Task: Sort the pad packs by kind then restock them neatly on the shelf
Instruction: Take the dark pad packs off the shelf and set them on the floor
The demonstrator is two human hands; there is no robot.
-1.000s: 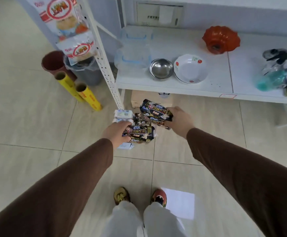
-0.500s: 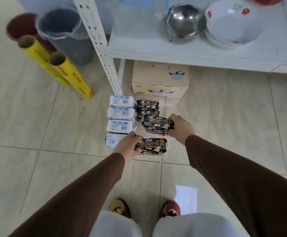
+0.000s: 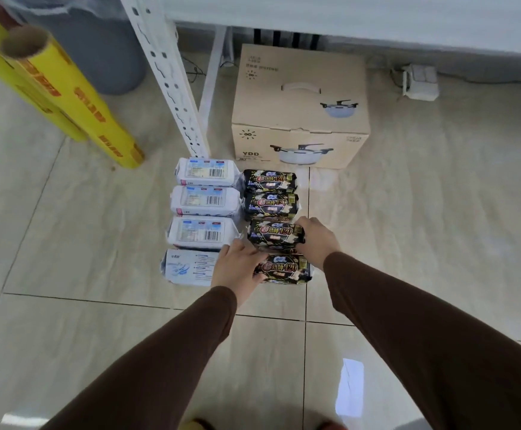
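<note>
We count eight pad packs on the floor in front of the cardboard box [image 3: 299, 107], in two columns. The left column holds four white packs [image 3: 204, 200]; the nearest white pack [image 3: 187, 267] lies with a different face up. The right column holds four black packs [image 3: 270, 193]. Our left hand [image 3: 237, 266] grips the nearest black pack [image 3: 285, 270] at its left end, fingers curled on it. Our right hand [image 3: 316, 240] grips the third black pack [image 3: 273, 232] at its right end. Left of the box stands a white shelf post [image 3: 166, 76], and further left lean two yellow rolls [image 3: 66, 94] and a grey bin [image 3: 104, 51]. Half a second ago the two held packs were lifted and tilted; now both sit level in line with the column.
</note>
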